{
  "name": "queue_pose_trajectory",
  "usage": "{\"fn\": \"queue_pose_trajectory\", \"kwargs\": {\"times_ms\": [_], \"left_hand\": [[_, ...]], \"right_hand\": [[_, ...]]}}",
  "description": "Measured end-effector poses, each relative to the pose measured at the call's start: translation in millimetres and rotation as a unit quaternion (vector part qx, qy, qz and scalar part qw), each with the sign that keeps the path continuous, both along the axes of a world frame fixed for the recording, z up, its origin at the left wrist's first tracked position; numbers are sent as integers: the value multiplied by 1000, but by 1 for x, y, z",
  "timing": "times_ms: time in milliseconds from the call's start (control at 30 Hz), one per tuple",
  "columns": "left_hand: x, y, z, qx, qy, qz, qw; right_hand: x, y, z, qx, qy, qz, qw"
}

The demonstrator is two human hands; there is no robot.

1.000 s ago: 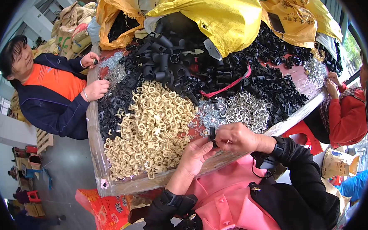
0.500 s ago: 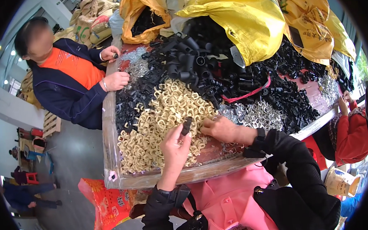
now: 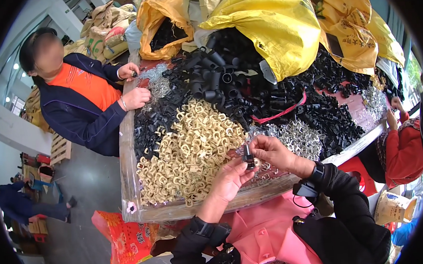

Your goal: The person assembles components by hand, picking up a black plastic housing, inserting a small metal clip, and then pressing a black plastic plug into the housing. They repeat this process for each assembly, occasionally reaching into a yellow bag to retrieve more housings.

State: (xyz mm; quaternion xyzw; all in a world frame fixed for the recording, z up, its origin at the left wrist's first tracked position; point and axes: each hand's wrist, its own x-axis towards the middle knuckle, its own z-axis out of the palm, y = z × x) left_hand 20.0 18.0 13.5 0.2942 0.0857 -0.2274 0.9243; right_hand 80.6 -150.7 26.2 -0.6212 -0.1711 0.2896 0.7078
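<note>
My left hand (image 3: 227, 183) pinches a small black tubular plastic fitting (image 3: 248, 159) above the table's near edge. Against the same fitting, the thumb and fingertips of my right hand (image 3: 274, 151) are closed from the right side. Between the fingertips a bit of beige shows at the fitting's lower end; its shape is too small to make out. Just beyond my left hand spreads a heap of beige plastic clips (image 3: 193, 142). Shiny silver metal clips (image 3: 305, 139) lie past my right hand.
Black plastic parts (image 3: 213, 77) cover the table's middle, under a yellow sack (image 3: 273, 23). An orange sack (image 3: 165, 27) stands at the far left. The wooden rim (image 3: 177, 211) runs along the near edge. A person (image 3: 80, 98) works at the left, another (image 3: 401, 146) at the right.
My right hand has left the beige heap and come to the black fitting. My left hand has moved right and down with the fitting, so both hands now meet.
</note>
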Motion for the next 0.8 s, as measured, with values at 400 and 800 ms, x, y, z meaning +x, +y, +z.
{"fn": "queue_pose_trajectory", "kwargs": {"times_ms": [400,800], "left_hand": [[6,-27,6,33,16,-22,999],[3,-21,15,50,60,-88,993]], "right_hand": [[-22,-40,9,11,-54,-109,993],[8,-40,56,-39,-353,128,926]]}}
